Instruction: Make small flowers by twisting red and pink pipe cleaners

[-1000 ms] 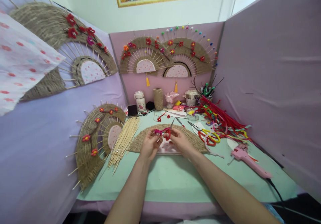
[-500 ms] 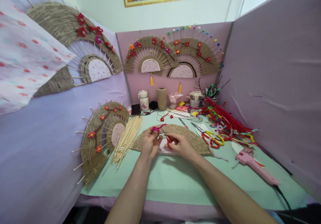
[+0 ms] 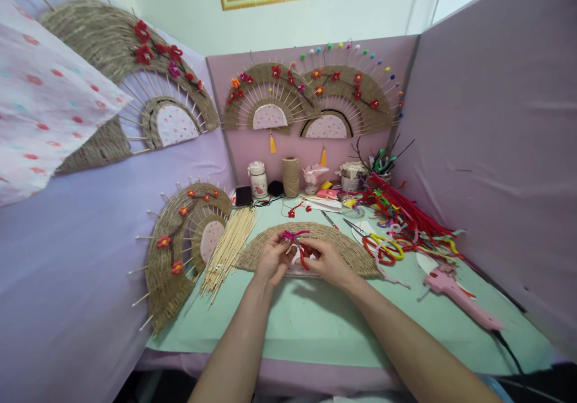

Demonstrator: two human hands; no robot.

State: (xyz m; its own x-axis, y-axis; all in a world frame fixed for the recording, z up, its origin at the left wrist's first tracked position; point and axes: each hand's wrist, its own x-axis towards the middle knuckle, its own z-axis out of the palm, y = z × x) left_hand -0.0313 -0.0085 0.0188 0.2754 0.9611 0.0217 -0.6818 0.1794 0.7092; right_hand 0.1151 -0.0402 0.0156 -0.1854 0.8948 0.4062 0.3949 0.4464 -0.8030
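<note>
My left hand (image 3: 273, 257) pinches a magenta pipe-cleaner piece (image 3: 294, 234) twisted into a small flower-like shape, its loose end pointing right. My right hand (image 3: 325, 261) is closed round small red-handled pliers (image 3: 303, 257). Their metal jaws are at the magenta piece, partly hidden by the fingers, so I cannot tell if they grip it. Both hands are above a half-round fan woven from twine (image 3: 347, 248), which lies flat on the table with a pale spotted centre partly covered by my hands.
Left of the fan lies a bundle of thin sticks (image 3: 232, 246), beside a decorated fan (image 3: 174, 258). To the right are yellow-handled scissors (image 3: 388, 245), a pink glue gun (image 3: 464, 307) and a heap of coloured pipe cleaners (image 3: 406, 210). A twine spool (image 3: 291, 177) stands behind.
The magenta piece has shifted right towards the pliers, and its loose end now lies flatter. My left hand has moved slightly right; my right hand has barely moved.
</note>
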